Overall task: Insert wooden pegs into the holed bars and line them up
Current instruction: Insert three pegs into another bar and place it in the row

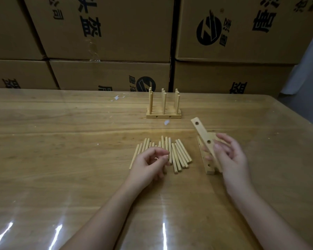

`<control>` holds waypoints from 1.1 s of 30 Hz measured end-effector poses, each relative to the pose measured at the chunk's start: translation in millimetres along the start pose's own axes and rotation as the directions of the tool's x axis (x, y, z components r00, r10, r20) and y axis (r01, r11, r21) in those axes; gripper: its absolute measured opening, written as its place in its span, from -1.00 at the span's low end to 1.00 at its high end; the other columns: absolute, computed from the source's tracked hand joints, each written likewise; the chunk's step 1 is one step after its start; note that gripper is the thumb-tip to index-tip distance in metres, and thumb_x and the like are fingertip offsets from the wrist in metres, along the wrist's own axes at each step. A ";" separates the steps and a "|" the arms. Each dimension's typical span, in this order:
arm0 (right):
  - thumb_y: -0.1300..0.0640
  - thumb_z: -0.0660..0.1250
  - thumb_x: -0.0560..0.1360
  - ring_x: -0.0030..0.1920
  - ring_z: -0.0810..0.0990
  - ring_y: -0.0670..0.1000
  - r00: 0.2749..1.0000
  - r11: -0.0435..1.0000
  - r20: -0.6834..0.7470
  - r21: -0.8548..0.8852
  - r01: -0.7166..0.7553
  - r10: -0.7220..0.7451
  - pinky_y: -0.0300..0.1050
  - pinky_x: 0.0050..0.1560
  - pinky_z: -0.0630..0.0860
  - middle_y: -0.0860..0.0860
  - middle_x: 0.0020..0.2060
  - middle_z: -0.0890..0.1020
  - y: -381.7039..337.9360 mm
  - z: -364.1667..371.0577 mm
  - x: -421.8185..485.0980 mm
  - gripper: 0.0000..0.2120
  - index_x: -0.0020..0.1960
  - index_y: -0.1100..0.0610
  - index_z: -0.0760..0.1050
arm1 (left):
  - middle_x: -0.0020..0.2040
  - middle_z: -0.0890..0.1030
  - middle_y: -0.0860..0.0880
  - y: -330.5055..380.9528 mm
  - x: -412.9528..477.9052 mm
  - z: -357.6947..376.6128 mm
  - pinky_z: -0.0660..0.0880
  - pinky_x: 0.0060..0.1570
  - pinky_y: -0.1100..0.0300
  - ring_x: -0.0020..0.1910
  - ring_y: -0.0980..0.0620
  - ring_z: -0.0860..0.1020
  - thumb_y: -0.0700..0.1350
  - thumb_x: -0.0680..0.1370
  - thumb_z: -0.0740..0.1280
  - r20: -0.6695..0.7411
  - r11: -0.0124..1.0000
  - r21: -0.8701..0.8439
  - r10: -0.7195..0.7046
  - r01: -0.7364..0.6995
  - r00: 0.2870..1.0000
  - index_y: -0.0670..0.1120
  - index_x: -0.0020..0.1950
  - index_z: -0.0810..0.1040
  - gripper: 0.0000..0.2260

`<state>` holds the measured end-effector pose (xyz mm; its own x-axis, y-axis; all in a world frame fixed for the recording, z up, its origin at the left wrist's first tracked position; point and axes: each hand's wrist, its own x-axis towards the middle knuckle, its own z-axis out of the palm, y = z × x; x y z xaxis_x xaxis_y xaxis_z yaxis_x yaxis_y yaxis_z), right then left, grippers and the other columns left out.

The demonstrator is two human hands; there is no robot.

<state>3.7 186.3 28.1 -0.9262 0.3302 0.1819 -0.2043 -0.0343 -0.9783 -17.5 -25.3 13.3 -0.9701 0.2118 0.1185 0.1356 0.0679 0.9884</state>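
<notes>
The right hand (229, 156) holds a light wooden bar with round holes (202, 136), thumb on top and fingers under it; the bar is tilted, with its far end up in the air. Just under it, a small stack of more holed wooden bars (209, 168) lies on the table. The left hand (148, 163) is over a pile of thin round wooden pegs (181, 156) that lie flat, side by side; its fingers are curled and its fingertips (165, 154) are right by a peg, but I cannot tell if it grips one. Farther back, a few holed bars with pegs standing up (163, 112) sit close together in a row. It is all on a big brown wooden table (61, 141) with a shiny clear cover; brown cardboard boxes (107, 33) with dark print are stacked behind it.
</notes>
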 end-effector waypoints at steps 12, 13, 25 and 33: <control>0.22 0.21 0.54 0.00 0.65 0.14 0.824 0.849 0.433 0.210 -0.486 0.365 -0.17 -0.13 0.60 0.19 -0.04 0.67 3.8 32.8 -30.0 -0.78 0.15 0.22 0.49 | -0.21 0.66 0.06 -1.3 6.6 -11.0 0.46 -0.30 0.34 -0.29 0.17 0.57 0.02 0.42 0.39 0.127 0.981 -0.161 -0.087 0.107 0.988 -0.07 0.06 0.63 -0.73; 0.21 0.23 0.52 0.01 0.65 0.14 0.811 0.845 0.450 0.196 -0.498 0.373 -0.17 -0.13 0.60 0.19 -0.03 0.67 2.9 31.7 -28.8 -0.77 0.15 0.23 0.50 | -0.22 0.65 0.06 -2.7 7.8 -12.7 0.46 -0.29 0.33 -0.28 0.17 0.57 0.03 0.42 0.42 0.132 0.978 -0.172 -0.095 0.117 0.987 -0.07 0.04 0.64 -0.73; 0.16 0.26 0.53 -0.29 0.62 -0.03 0.877 0.951 0.407 -0.268 -0.153 0.256 -0.20 -0.31 0.57 0.04 -0.26 0.67 6.1 26.1 -23.7 -0.89 0.00 0.13 0.54 | -0.26 0.67 -0.01 -12.3 20.0 -15.8 0.55 -0.36 0.31 -0.35 0.13 0.61 -0.06 0.38 0.42 -0.149 0.768 -0.638 -0.192 0.054 0.970 -0.13 -0.02 0.54 -0.76; 0.09 0.29 0.52 -0.27 0.62 -0.11 0.874 0.909 0.449 -0.417 0.020 0.187 -0.28 -0.27 0.52 -0.01 -0.29 0.65 14.0 28.1 -29.8 -0.95 -0.06 0.02 0.54 | -0.17 0.65 -0.13 -9.3 10.0 -0.8 0.53 -0.27 0.30 -0.27 0.09 0.60 -0.03 0.45 0.40 0.064 0.994 -0.078 -0.068 0.073 0.996 -0.24 0.04 0.60 -0.69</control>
<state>19.5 149.5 11.8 -0.9897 -0.1417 0.0209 -0.0724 0.3691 -0.9266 -28.7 -24.7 5.4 -0.9622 0.2686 0.0446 0.0484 0.0074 0.9988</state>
